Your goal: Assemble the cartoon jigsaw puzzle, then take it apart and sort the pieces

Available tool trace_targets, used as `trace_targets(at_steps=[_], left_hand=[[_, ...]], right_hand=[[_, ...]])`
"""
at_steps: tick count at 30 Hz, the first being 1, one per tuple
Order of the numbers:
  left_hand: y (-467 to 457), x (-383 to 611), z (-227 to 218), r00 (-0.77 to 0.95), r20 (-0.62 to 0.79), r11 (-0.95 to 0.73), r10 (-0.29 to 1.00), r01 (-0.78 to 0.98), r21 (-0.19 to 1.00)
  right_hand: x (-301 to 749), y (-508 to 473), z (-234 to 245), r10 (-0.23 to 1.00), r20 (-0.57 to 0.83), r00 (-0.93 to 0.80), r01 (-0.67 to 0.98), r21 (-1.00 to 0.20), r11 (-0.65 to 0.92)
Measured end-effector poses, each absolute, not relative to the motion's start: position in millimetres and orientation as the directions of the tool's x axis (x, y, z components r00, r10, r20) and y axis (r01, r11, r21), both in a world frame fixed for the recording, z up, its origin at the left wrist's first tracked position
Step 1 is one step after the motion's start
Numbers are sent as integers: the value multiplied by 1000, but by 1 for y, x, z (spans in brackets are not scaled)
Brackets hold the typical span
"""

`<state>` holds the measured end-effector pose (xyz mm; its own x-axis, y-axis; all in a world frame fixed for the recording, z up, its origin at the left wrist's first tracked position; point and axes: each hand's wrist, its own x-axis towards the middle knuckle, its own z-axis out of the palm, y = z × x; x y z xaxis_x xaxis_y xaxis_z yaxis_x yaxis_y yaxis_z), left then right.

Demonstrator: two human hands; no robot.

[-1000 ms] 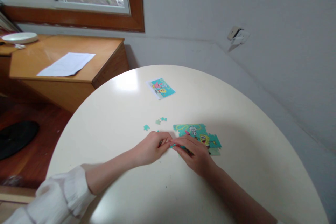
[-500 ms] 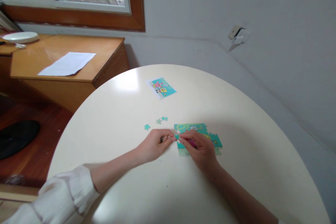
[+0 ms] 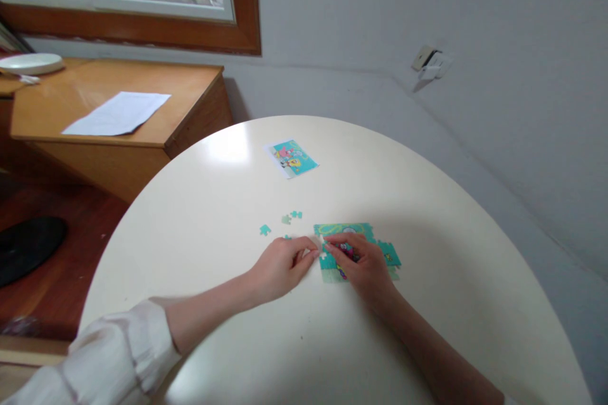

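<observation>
A partly joined cartoon jigsaw puzzle (image 3: 389,253), mostly teal with a pale green lower edge, lies on the white round table. Over it, my right hand (image 3: 363,266) pinches a small teal puzzle piece at the puzzle's left side, and its fingers cover part of the picture. My left hand (image 3: 285,266) is closed, thumb and forefinger together, just left of that edge; what it pinches, if anything, is hidden. Past my left hand lie loose pieces: a teal piece (image 3: 265,230), a pale green piece (image 3: 285,219) and another teal piece (image 3: 296,214). One more shows partly behind my knuckles.
A printed picture card (image 3: 297,161) of the same cartoon lies farther back on the round table (image 3: 213,215). To the left stands a wooden desk (image 3: 190,85) with a white paper sheet (image 3: 118,114). A wall (image 3: 342,19) borders the back and right.
My hands have drawn slightly apart at the puzzle's left edge, where both met at a teal piece. A white notch now shows there. A loose piece behind my left hand has come into view.
</observation>
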<state>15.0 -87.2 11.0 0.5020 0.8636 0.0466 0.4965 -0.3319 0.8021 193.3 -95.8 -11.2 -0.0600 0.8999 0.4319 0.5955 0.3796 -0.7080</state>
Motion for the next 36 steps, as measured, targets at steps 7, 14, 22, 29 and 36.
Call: trace_targets(at_steps=[7, 14, 22, 29, 36], left_hand=[[-90, 11, 5, 763, 195, -739, 616, 475, 478], [-89, 12, 7, 812, 160, -798, 561, 479, 366], [-90, 11, 8, 809, 143, -785, 571, 486, 385], [-90, 12, 7, 805, 144, -777, 576, 484, 403], [-90, 12, 6, 787, 160, -751, 595, 475, 459]], right_hand=[[195, -92, -15, 926, 371, -75, 612, -716, 336], [195, -90, -19, 885, 444, -141, 592, -679, 435], [195, -89, -17, 874, 445, -197, 627, -628, 461], [194, -88, -20, 875, 436, -209, 688, -571, 449], [192, -87, -19, 881, 429, -201, 699, -567, 436]])
